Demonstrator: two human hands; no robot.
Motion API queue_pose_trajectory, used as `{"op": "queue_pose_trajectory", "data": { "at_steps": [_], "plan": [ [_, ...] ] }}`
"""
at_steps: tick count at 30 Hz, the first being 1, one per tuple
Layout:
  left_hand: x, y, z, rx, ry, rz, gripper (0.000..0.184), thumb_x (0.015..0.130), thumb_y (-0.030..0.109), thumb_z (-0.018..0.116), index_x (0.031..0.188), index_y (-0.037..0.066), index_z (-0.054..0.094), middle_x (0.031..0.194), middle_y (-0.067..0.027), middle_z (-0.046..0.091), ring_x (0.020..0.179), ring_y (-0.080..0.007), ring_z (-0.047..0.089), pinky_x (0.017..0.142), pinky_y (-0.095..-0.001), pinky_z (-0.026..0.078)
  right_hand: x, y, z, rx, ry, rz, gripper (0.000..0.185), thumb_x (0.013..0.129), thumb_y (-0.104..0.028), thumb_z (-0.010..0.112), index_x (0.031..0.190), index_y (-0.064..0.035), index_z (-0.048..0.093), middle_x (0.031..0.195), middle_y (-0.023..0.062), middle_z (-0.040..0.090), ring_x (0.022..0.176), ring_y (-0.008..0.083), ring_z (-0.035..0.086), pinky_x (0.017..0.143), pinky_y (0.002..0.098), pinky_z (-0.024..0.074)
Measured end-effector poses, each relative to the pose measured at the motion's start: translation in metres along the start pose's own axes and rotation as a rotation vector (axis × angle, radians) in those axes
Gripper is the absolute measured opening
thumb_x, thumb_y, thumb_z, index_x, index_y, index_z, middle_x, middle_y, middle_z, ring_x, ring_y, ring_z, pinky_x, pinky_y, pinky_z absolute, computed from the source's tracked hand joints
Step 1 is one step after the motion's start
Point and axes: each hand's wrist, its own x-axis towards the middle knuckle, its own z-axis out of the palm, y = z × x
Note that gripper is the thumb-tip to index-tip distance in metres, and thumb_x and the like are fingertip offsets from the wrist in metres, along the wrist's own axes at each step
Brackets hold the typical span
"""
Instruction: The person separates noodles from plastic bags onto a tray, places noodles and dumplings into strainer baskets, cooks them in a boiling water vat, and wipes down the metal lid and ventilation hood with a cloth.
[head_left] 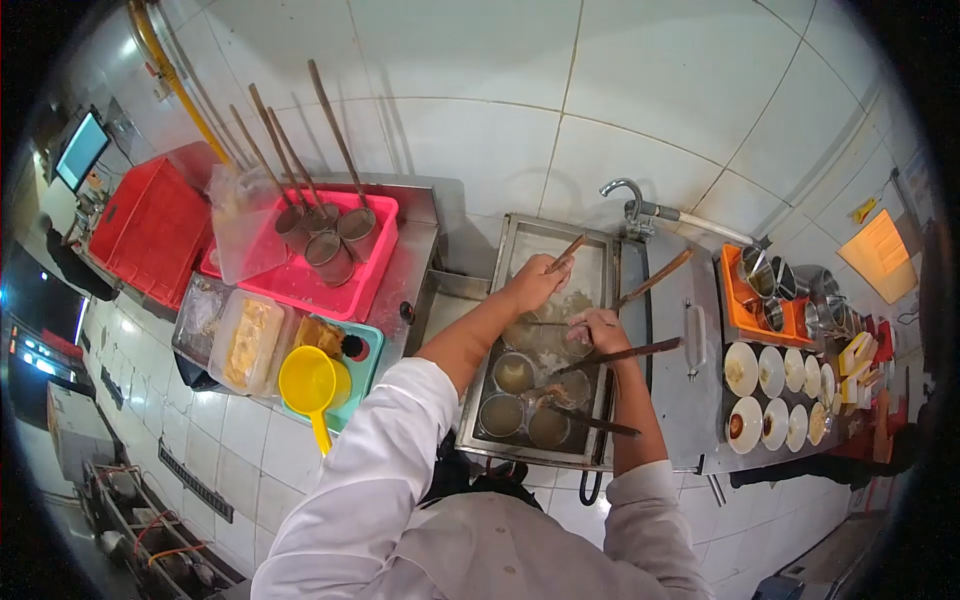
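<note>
My left hand (537,285) is closed around the wooden handle (568,252) of a noodle strainer over the back of the cooker. To its right, my right hand (597,328) has its fingers pinched together above the water. A thin dark line runs left from those fingers; what they hold is not clear. Below both hands, the steel noodle cooker (468,425) contains cloudy water and several round strainer baskets (514,373). More wooden handles (640,350) stick out over its right side, one passing close to my right forearm.
Left of the cooker stand a pink tray (375,285) with several long-handled strainers (330,258), a plastic tub (243,345) and a yellow dipper (312,382). A tap (630,200) rises behind. Several bowls (741,370) and an orange basket (738,310) line the right counter.
</note>
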Motion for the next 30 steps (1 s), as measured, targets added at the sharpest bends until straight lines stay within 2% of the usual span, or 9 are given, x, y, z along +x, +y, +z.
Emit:
{"op": "queue_pose_trajectory", "data": {
  "at_steps": [6, 8, 11, 15, 17, 21, 24, 25, 30],
  "plan": [
    [0.001, 0.012, -0.008, 0.076, 0.022, -0.036, 0.044, 0.096, 0.039, 0.052, 0.065, 0.008, 0.05, 0.059, 0.003, 0.044, 0.055, -0.01, 0.042, 0.053, -0.0283, 0.034, -0.053, -0.034, -0.022, 0.079, 0.115, -0.094, 0.041, 0.096, -0.032, 0.046, 0.087, 0.0012, 0.067, 0.07, 0.0087, 0.068, 0.057, 0.0126, 0.055, 0.056, 0.0255, 0.043],
    [-0.001, 0.029, -0.013, 0.009, 0.175, 0.031, 0.044, 0.094, 0.042, 0.055, 0.065, 0.008, 0.05, 0.06, 0.0038, 0.043, 0.056, -0.009, 0.041, 0.051, -0.0272, 0.033, -0.088, -0.044, -0.046, -0.082, 0.326, -0.136, 0.038, 0.096, -0.03, 0.045, 0.086, 0.0004, 0.066, 0.068, 0.0095, 0.066, 0.057, 0.013, 0.057, 0.051, 0.0267, 0.0401],
    [0.002, 0.067, -0.018, -0.013, 0.258, 0.008, 0.049, 0.092, 0.047, 0.057, 0.064, 0.009, 0.047, 0.058, 0.0058, 0.036, 0.057, -0.0081, 0.035, 0.054, -0.027, 0.033, -0.119, -0.055, -0.058, -0.151, 0.455, -0.053, 0.036, 0.094, -0.028, 0.046, 0.086, -0.0001, 0.066, 0.064, 0.0082, 0.065, 0.056, 0.0125, 0.054, 0.049, 0.0263, 0.038],
    [0.006, 0.052, -0.017, -0.02, 0.243, -0.12, 0.046, 0.093, 0.048, 0.056, 0.068, 0.009, 0.05, 0.06, 0.0037, 0.04, 0.059, -0.0083, 0.036, 0.055, -0.0273, 0.033, -0.081, 0.042, -0.049, -0.399, 0.453, -0.258, 0.034, 0.093, -0.021, 0.044, 0.077, 0.0006, 0.065, 0.065, 0.0105, 0.065, 0.054, 0.0159, 0.055, 0.051, 0.0286, 0.0424],
    [0.007, 0.048, -0.015, 0.018, 0.306, -0.133, 0.046, 0.094, 0.049, 0.054, 0.073, 0.008, 0.053, 0.062, 0.001, 0.043, 0.06, -0.0099, 0.039, 0.057, -0.0293, 0.035, -0.074, 0.042, -0.028, -0.078, 0.455, -0.074, 0.03, 0.092, -0.015, 0.044, 0.073, 0.0001, 0.061, 0.065, 0.0109, 0.064, 0.056, 0.0187, 0.058, 0.052, 0.0307, 0.0436],
    [0.007, 0.01, -0.027, 0.048, 0.348, -0.167, 0.046, 0.095, 0.048, 0.052, 0.077, 0.006, 0.056, 0.063, -0.0018, 0.049, 0.06, -0.013, 0.045, 0.06, -0.031, 0.04, -0.083, 0.048, -0.019, 0.005, 0.552, -0.062, 0.029, 0.092, -0.012, 0.044, 0.069, 0.0002, 0.057, 0.064, 0.0109, 0.064, 0.057, 0.0193, 0.06, 0.053, 0.031, 0.0438],
    [0.004, 0.002, -0.038, 0.024, 0.346, -0.085, 0.037, 0.097, 0.038, 0.052, 0.077, 0.007, 0.055, 0.067, -0.0012, 0.054, 0.064, -0.0115, 0.053, 0.065, -0.0284, 0.044, -0.077, 0.03, -0.012, 0.229, 0.559, 0.006, 0.032, 0.094, -0.014, 0.041, 0.074, 0.0018, 0.06, 0.068, 0.011, 0.067, 0.06, 0.0156, 0.059, 0.056, 0.0296, 0.0426],
    [-0.001, -0.003, -0.038, 0.073, 0.368, -0.042, 0.034, 0.096, 0.036, 0.053, 0.082, 0.005, 0.057, 0.072, -0.0024, 0.058, 0.068, -0.0129, 0.056, 0.068, -0.0293, 0.046, -0.078, 0.03, -0.012, 0.005, 0.526, -0.029, 0.032, 0.096, -0.014, 0.04, 0.08, 0.0021, 0.063, 0.07, 0.0114, 0.068, 0.062, 0.0156, 0.059, 0.056, 0.0301, 0.0432],
    [-0.016, -0.013, -0.046, 0.182, 0.313, -0.031, 0.03, 0.096, 0.03, 0.054, 0.094, 0.001, 0.061, 0.08, -0.008, 0.065, 0.078, -0.0169, 0.061, 0.074, -0.0325, 0.048, -0.072, 0.028, -0.009, 0.06, 0.511, -0.046, 0.029, 0.095, -0.015, 0.043, 0.085, 0.0023, 0.063, 0.07, 0.0116, 0.068, 0.064, 0.0158, 0.061, 0.059, 0.029, 0.0448]
  ]
}}
